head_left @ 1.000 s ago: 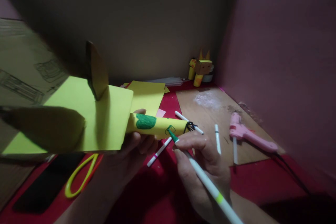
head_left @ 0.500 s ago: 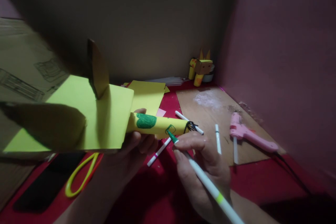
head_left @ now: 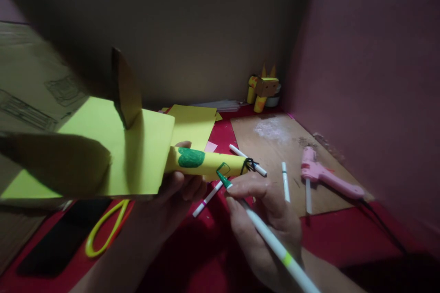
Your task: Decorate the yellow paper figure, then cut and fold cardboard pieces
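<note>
marker (head_left: 270, 236), green-tipped, runs out of view below

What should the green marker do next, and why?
Perhaps the right hand could fill the small outline with the green marker: the outline looks mostly yellow inside, while the bigger spot on the yellow tube is filled in.

Left hand (head_left: 177, 187) curls in a grip; right hand (head_left: 277, 213) pinches.

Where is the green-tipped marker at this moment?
In the head view, the green-tipped marker sits low, right of centre, gripped in the right hand, its tip at the yellow tube that the left hand holds.
</note>
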